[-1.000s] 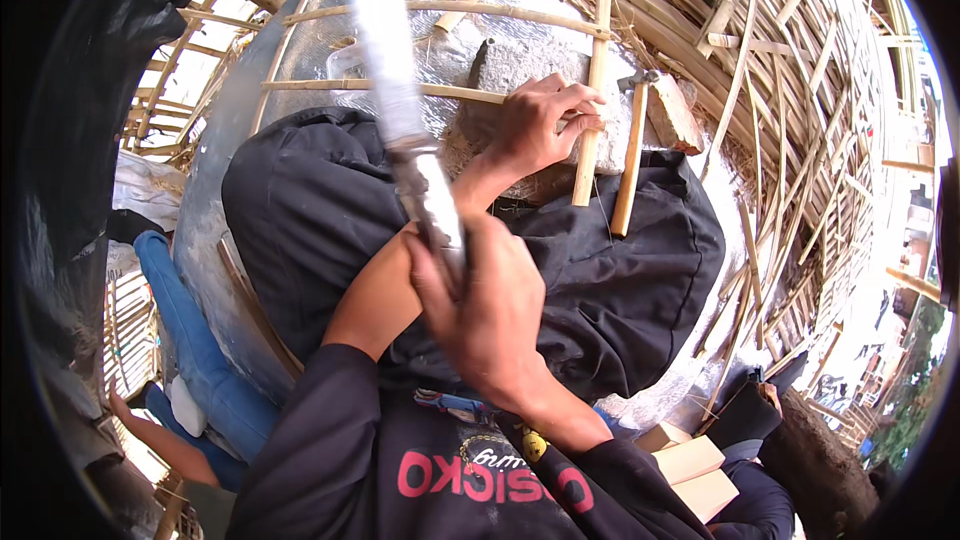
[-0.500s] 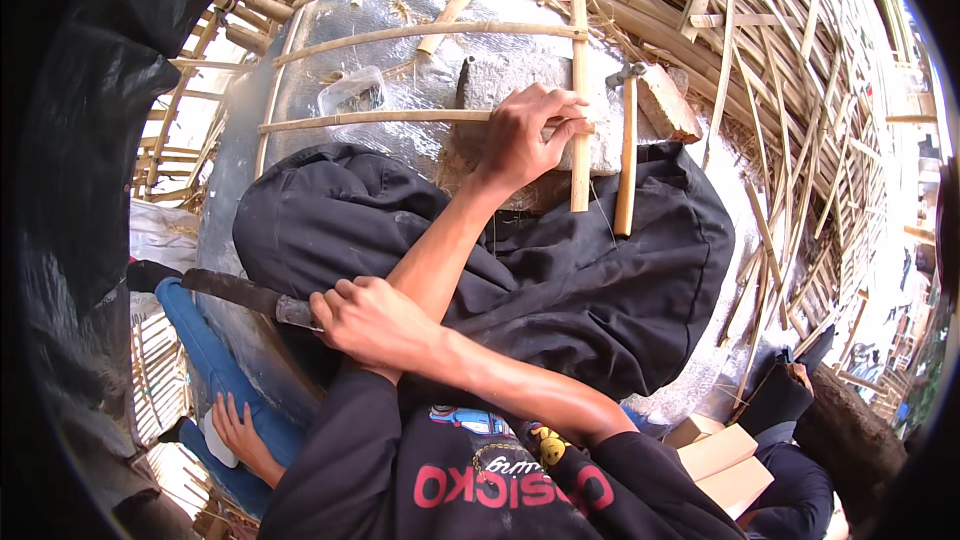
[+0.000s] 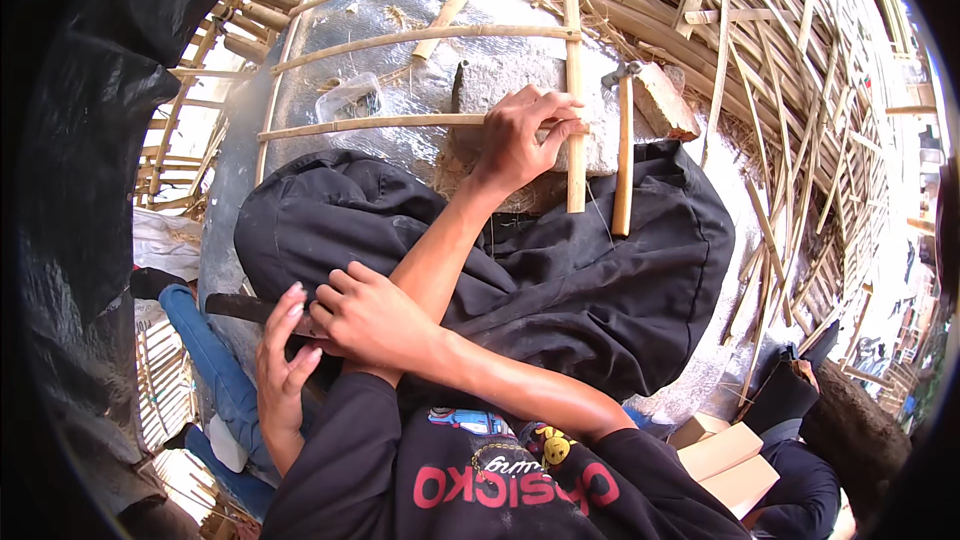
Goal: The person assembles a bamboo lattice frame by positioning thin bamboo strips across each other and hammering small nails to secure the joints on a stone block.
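Note:
My left hand (image 3: 522, 140) is closed at a corner of the bamboo frame (image 3: 575, 60), fingertips pinched where a thin cross strip (image 3: 400, 123) meets the thicker upright strip. Whether something small is in the pinch cannot be made out. My right arm crosses over my left forearm. In its closed fist, my right hand (image 3: 375, 318) holds a long, dark knife-like tool (image 3: 235, 307) that points left. A co-worker's hand (image 3: 283, 365) reaches in from the lower left and touches that tool beside my fist. A hammer (image 3: 625, 155) with a wooden handle rests right of the frame.
A stone block (image 3: 510, 75) lies under the frame's corner, with a brick (image 3: 667, 105) to its right. A clear plastic tub (image 3: 350, 100) sits at the left. Many bamboo strips (image 3: 780, 110) are piled on the right. Cardboard boxes (image 3: 725, 455) stand at the lower right.
The co-worker's hand has risen from the lower left to the dark tool. The tool has shifted slightly right and down. My left hand stays at the frame.

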Tool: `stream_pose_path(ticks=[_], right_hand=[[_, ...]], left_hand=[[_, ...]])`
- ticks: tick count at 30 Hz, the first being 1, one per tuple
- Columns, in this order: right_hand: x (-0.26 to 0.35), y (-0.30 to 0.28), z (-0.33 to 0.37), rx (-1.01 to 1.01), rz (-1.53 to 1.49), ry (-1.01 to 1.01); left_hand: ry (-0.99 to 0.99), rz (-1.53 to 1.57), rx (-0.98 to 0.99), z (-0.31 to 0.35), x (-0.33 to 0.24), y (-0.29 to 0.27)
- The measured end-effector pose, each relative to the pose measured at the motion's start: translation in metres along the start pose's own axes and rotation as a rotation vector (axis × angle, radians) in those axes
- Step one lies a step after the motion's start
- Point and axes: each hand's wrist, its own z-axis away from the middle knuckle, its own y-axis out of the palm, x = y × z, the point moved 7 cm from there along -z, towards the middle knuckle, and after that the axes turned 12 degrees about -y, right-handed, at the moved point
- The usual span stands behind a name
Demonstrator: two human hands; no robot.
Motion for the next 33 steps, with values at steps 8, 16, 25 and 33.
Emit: stream_pose_path(ticks=[8, 16, 25, 33], right_hand=[[0.004, -0.011, -0.003, -0.034, -0.055, -0.010], [-0.033, -0.104, 0.028, -0.184, -0.280, 0.263], [-0.170, -0.186, 0.235, -0.451, 0.446, 1.225], [-0.188, -0.179, 0.260, -0.647, -0.206, 1.292]], left_hand=[[0.021, -0.007, -0.005, -0.001, -0.003, -0.001], [-0.049, -0.020, -0.004, 0.008, 0.008, -0.007], [-0.027, 0.049, -0.006, 0.003, 0.006, 0.000], [-0.024, 0.048, -0.009, 0.004, 0.001, -0.007]])
